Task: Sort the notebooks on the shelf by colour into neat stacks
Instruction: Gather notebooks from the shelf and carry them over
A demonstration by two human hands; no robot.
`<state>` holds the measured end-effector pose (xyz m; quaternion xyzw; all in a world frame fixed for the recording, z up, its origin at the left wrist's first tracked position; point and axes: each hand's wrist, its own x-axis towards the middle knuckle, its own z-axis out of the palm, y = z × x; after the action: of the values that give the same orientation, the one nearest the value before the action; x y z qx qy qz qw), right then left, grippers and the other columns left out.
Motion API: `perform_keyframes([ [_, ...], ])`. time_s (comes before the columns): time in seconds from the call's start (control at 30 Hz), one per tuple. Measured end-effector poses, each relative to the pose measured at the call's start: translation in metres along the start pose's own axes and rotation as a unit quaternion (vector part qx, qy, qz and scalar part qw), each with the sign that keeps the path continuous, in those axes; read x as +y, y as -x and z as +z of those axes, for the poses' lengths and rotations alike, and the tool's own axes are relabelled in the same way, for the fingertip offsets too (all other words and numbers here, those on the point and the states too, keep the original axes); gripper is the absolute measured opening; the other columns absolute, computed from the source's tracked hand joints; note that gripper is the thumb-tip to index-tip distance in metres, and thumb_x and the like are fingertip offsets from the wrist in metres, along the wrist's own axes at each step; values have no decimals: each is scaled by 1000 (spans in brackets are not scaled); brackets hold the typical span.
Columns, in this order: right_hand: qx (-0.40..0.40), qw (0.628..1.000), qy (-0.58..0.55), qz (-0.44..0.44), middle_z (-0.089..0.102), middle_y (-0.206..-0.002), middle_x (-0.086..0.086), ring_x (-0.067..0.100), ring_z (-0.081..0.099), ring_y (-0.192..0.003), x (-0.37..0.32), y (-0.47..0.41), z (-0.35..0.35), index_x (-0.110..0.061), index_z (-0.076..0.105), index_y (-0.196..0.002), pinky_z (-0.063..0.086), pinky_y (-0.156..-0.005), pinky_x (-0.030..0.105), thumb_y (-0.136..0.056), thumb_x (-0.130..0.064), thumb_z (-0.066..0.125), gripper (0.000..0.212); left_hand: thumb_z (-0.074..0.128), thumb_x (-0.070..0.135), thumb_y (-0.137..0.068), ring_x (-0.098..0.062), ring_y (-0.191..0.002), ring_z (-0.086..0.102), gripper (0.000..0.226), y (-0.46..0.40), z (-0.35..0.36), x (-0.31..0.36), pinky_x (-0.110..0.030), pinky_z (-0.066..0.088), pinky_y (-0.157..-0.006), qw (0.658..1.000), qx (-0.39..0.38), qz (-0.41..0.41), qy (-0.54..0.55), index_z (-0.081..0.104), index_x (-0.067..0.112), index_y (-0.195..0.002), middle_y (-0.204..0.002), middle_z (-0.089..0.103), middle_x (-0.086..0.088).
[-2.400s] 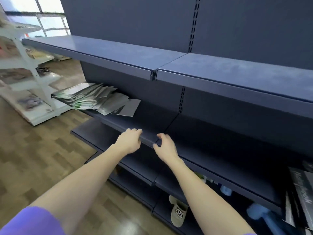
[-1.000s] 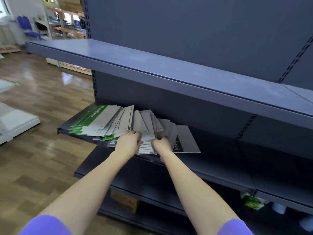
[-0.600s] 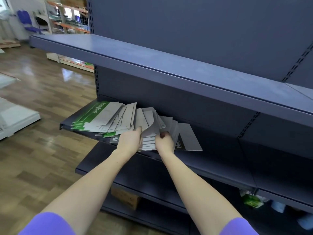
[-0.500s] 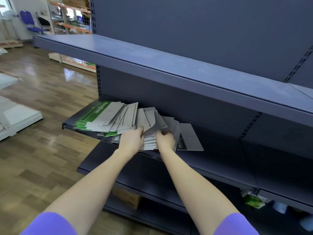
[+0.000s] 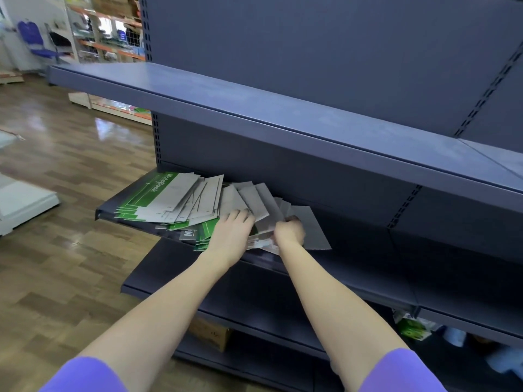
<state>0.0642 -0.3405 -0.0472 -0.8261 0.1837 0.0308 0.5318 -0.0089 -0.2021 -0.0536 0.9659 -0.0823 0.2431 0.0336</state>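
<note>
Dark blue shop shelving (image 5: 283, 114) fills most of the room here, wood floor (image 5: 51, 264) off to the left and some cluttered racks (image 5: 107, 38) way in the back. On the second shelf (image 5: 353, 267) down, at its left end, there's a messy fan of notebooks (image 5: 181, 199) spread flat, overlapping each other. Most show grey backs, a few have green covers, and one green one on the far left reads "NoteBook". A couple of green ones stick out over the shelf's front edge.

Person in purple sleeves has both arms reaching in. Left hand (image 5: 230, 234) lies on top of the pile near the middle, fingers (image 5: 243, 216) fairly straight and pressing down on the grey ones. Right hand (image 5: 289, 232) is just beside it, fingers curled, gripping the edge of a few grey notebooks at the right side of the fan. One grey notebook (image 5: 311, 230) pokes out to the right of that hand.

Lower down there's a cardboard box (image 5: 210, 333) on a bottom shelf and a green packet (image 5: 411, 329) further right.
</note>
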Motion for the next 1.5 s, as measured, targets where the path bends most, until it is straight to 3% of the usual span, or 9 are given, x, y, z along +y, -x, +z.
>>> perform_keyframes([
  [0.23,80,956,-282,33,62,-114,17,37,72,-86,49,11,-73,-14,55,-114,63,-63,45,-91,9,42,35,69,-14,-58,-32,-78,61,46,-4,16,59,-38,51,-60,987,-18,135,85,58,7,-98,-95,63,-12],
  [0.47,183,954,-215,99,59,-111,12,26,70,-63,110,20,-134,-13,49,-112,63,-67,44,-93,5,38,28,71,12,-85,-30,-98,62,21,0,51,106,-38,50,-78,976,-99,171,94,58,17,-100,-107,68,0],
  [0.67,135,978,-119,108,65,-89,9,26,74,-70,146,21,-163,-6,50,-114,62,-79,42,-95,-1,41,21,51,28,-100,-24,-125,49,25,5,65,133,-36,39,-99,965,-181,163,95,54,17,-123,-137,55,1],
  [0.77,126,990,55,39,62,-113,13,27,64,-89,145,21,-172,-4,50,-125,51,-74,35,-95,-10,55,31,50,41,-100,-21,-129,45,33,4,63,132,-36,32,-107,965,-197,147,87,55,23,-127,-140,53,5],
  [0.97,89,992,-14,87,63,-112,18,31,67,-88,144,14,-174,0,47,-118,58,-79,41,-89,-27,68,45,48,48,-100,-33,-125,49,51,4,51,122,-45,45,-95,970,-179,-131,104,48,12,-137,-136,52,-12],
  [1.07,48,994,-37,87,63,-87,8,21,64,-71,149,15,-175,-6,48,-112,61,-78,39,-91,-28,68,36,55,56,-95,-37,-110,60,67,4,42,122,-42,50,-80,933,-207,-235,175,44,4,-135,-122,61,-17],
  [1.27,-13,993,-95,73,58,-98,4,25,71,-84,145,22,-172,-6,48,-102,62,-67,31,-92,-10,63,18,79,41,-82,-29,-72,72,56,-4,44,133,-39,61,-63,816,-228,-427,317,52,4,-115,-99,68,-15],
  [1.37,-32,984,-156,78,58,-108,9,27,67,-97,149,23,-171,-5,46,-98,63,-75,39,-89,3,55,15,81,21,-83,-24,-59,70,50,-3,41,140,-34,58,-46,758,-244,-465,386,50,2,-119,-93,68,-18],
  [1.5,-53,982,-142,111,62,-114,10,26,64,-100,158,28,-170,-7,50,-110,60,-85,44,-84,2,56,29,66,0,-90,-31,-73,72,68,7,39,142,-42,62,-59,738,-293,-444,415,29,15,-145,-111,55,-15],
])
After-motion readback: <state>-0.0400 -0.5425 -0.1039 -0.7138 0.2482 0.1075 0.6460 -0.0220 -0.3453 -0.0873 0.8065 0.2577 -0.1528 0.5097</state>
